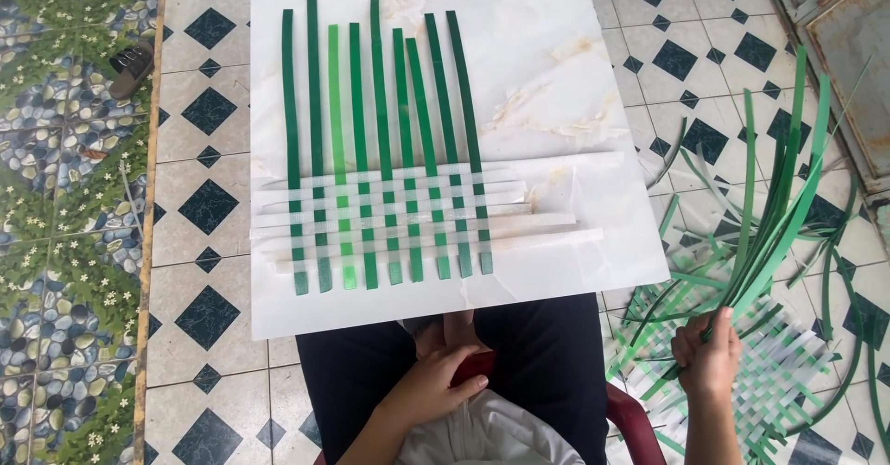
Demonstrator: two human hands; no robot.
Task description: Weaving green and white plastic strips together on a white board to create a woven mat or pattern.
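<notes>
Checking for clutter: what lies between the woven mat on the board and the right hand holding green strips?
In the head view, bare white board and tiled floor separate woven mat from right hand.

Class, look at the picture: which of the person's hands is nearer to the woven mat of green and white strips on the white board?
Left. The left hand rests at the lap just below the woven mat; the right hand is far off to its right, gripping loose green strips.

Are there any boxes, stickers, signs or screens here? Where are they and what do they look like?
None can be seen: no box, sticker, sign or screen.
The white board on the lap carries only green strips woven through white strips.
The right hand holds a bunch of green strips.
The left hand rests on something small and red, no label showing.
</notes>
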